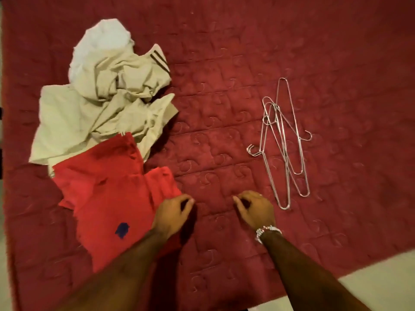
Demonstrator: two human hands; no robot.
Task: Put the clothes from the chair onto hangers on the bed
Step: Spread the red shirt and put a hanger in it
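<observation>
— How many clothes?
— One red shirt, a crumpled beige heap and one white piece, all on the red quilted bed.
— Hangers?
— Three wire hangers, I think, overlapping, well apart to the right.
— Hands?
— Left hand and right hand are loosely curled, holding nothing.

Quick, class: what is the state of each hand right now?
Left hand: curled at the edge of the red fabric shirt; grip cannot be told.
Right hand: loosely curled, holding nothing.
</observation>
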